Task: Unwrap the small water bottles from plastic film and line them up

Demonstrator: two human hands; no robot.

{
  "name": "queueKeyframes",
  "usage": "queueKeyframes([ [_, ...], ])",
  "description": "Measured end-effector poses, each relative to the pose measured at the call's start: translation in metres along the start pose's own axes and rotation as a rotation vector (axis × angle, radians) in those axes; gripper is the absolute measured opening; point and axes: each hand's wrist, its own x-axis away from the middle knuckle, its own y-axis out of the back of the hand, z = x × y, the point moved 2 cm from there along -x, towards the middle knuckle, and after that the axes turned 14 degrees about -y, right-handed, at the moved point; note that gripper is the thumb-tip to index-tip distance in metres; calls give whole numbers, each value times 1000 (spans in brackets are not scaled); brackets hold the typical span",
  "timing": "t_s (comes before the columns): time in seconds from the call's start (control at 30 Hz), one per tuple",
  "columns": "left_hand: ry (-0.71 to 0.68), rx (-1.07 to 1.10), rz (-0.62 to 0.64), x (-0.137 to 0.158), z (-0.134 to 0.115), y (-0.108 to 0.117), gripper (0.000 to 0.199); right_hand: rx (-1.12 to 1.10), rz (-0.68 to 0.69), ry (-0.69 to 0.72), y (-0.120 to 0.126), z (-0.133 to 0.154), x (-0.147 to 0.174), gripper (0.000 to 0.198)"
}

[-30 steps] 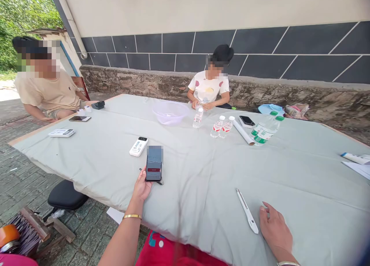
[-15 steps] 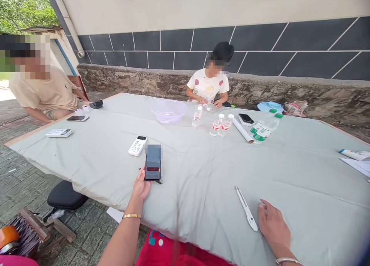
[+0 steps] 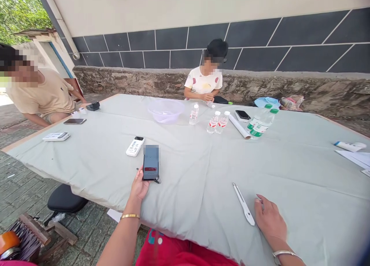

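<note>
My left hand (image 3: 140,187) is closed around the lower end of a dark smartphone (image 3: 150,169), held over the near part of the table. A dark strap hangs by the phone's bottom edge. Lying on the cloth, my right hand (image 3: 271,218) has its fingers loosely bent, thumb and forefinger slightly apart; it holds nothing visible. Just left of it, without contact, lies a white utility knife (image 3: 243,204). Beyond the phone rests a white device with a dark screen (image 3: 135,146), blue writing on its face.
The cloth-covered table (image 3: 185,204) bears a lilac basin (image 3: 166,111), small water bottles (image 3: 213,123), green-capped bottles (image 3: 261,124), a paper roll (image 3: 239,126) and papers (image 3: 354,158). One person (image 3: 204,83) sits opposite handling a bottle; another (image 3: 47,92) sits left. A black stool (image 3: 67,198) stands below.
The view has shifted slightly, moving everything a little leftward. The person opposite has brought both hands together at a bottle. My hands keep their places.
</note>
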Motion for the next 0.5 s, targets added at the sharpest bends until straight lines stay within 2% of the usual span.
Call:
queueKeyframes([
  [0.1,-12,-54,19,0,0,1,38,15,5,-19,0,-1,0,53],
  [0.5,-26,-196,-16,-1,-2,-1,34,13,7,-15,-3,-1,2,48],
])
